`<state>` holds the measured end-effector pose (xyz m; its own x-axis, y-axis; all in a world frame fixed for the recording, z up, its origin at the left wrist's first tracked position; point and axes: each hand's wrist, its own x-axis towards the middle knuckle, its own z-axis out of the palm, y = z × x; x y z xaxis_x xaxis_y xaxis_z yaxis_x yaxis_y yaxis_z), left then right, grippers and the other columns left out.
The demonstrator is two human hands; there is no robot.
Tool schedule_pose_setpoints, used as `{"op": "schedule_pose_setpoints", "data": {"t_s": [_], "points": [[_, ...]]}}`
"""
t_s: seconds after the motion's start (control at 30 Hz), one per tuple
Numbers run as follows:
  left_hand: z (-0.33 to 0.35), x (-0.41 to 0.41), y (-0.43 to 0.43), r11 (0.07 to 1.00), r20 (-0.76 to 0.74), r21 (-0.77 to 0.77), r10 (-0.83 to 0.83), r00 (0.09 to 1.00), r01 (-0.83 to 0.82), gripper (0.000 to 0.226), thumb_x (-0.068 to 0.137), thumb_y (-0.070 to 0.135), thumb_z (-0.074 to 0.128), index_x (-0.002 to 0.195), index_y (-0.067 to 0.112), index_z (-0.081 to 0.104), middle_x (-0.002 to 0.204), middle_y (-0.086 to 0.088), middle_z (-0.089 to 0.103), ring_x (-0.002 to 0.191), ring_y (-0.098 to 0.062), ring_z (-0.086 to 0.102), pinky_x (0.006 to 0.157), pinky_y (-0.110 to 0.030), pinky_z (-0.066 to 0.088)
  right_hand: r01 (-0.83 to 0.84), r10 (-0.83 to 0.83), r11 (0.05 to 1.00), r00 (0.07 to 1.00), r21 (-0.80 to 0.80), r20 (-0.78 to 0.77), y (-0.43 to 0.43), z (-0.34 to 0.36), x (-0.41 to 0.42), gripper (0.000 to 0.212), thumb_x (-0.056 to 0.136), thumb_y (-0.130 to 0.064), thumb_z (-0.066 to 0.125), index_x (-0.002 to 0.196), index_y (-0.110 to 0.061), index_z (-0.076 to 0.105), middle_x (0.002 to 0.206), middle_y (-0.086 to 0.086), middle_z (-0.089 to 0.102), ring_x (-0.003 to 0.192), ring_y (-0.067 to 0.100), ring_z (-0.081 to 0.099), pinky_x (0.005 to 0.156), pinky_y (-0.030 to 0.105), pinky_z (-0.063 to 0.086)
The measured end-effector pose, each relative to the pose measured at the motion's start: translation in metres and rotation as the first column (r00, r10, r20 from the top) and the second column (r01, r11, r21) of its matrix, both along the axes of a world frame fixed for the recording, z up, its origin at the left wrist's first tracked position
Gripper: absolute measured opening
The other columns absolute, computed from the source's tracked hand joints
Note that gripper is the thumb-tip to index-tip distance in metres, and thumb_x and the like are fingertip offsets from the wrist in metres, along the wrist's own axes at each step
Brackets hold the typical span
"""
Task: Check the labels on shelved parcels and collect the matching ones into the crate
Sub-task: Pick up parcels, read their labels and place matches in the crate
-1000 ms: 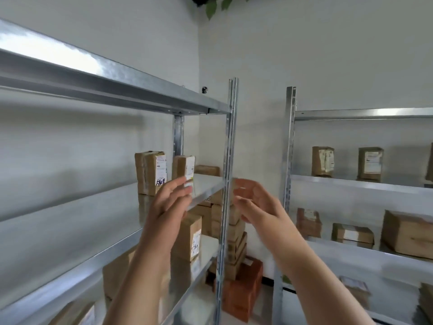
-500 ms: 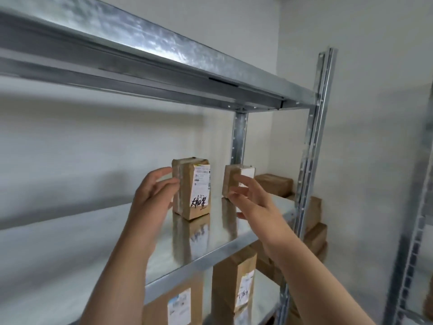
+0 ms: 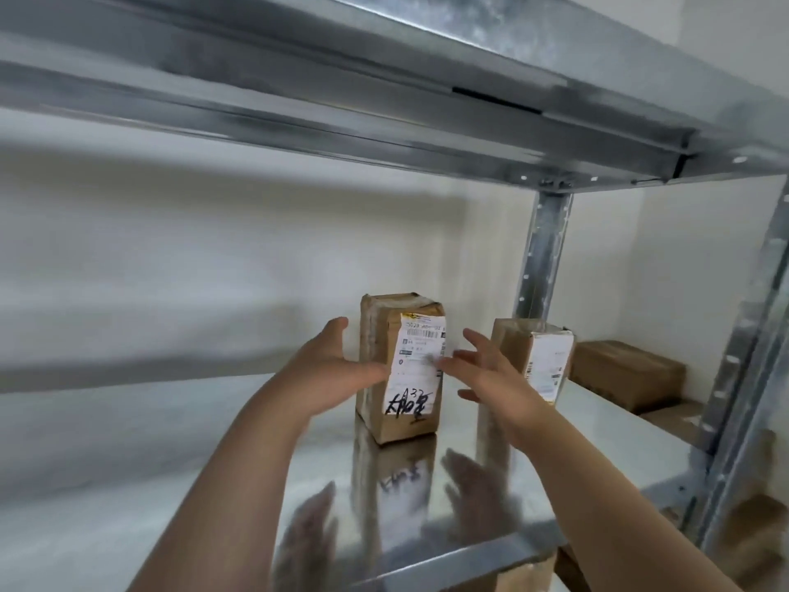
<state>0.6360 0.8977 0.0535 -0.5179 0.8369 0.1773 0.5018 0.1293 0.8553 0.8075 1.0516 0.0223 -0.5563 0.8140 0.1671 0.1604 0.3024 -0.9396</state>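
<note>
Head view, single frame, slightly blurred. Noted at centre of frame: upright brown parcel standing on a shiny metal shelf, white label on its front face, printed lines above, black handwritten characters across the lower part. Left hand just left of the parcel, fingers straight and spread, nothing gripped; thumb lying across the front-left edge of the box, firm contact not possible to confirm. Right hand just right of the parcel, fingers likewise straight and spread, nothing gripped; one fingertip at the right edge of the label. Parcel thus flanked on both sides, base on the shelf. Right of centre, partly behind the right hand: second upright parcel with its own white label, apart from the first. Further right, towards the rear: flat brown box lying on the same shelf. Reflections of both hands and the first parcel visible in the shelf surface, lower centre. Across the top of the frame: underside of an upper metal shelf, meeting a perforated rear post at upper right. Pale wall behind
</note>
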Motion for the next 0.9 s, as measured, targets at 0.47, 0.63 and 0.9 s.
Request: {"op": "schedule_pose_setpoints", "data": {"t_s": [0.47,0.63,0.9], "points": [[-0.038,0.058,0.026,0.952,0.077,0.261,0.147,0.986,-0.162,0.052,0.086,0.048,0.076,0.13,0.046,0.048,0.124,0.011,0.068,0.116,-0.016,0.067,0.098,-0.039,0.056,-0.344,0.338,0.938,0.898,0.028,-0.282,0.045,-0.007,0.005,0.019,0.103,-0.029,0.062,0.121,-0.036,0.065,0.116,0.004,0.075,0.112,0.023,0.07,0.107,0.05,0.054],[-0.054,0.096,0.032,0.861,0.193,0.49,0.047,0.98,-0.138,0.057,0.084,0.036,0.064,0.137,0.045,0.047,0.116,0.019,0.069,0.108,-0.021,0.074,0.076,-0.031,0.064,-0.509,0.461,0.861,0.772,0.009,-0.438,0.043,-0.015,0.016,0.022,0.104,-0.037,0.06,0.122,-0.048,0.061,0.121,-0.002,0.072,0.115,0.017,0.07,0.111,0.055,0.05],[-0.055,0.093,0.034,0.803,0.145,0.581,0.058,0.988,-0.132,0.055,0.095,0.037,0.068,0.145,0.046,0.047,0.134,0.009,0.066,0.116,-0.019,0.07,0.088,-0.032,0.061,-0.587,0.532,0.807,0.678,0.063,-0.508,0.032,-0.01,0.014,0.049,0.095,-0.039,0.064,0.14,-0.048,0.048,0.123,0.006,0.075,0.11,0.022,0.075,0.098,0.046,0.059]]}}
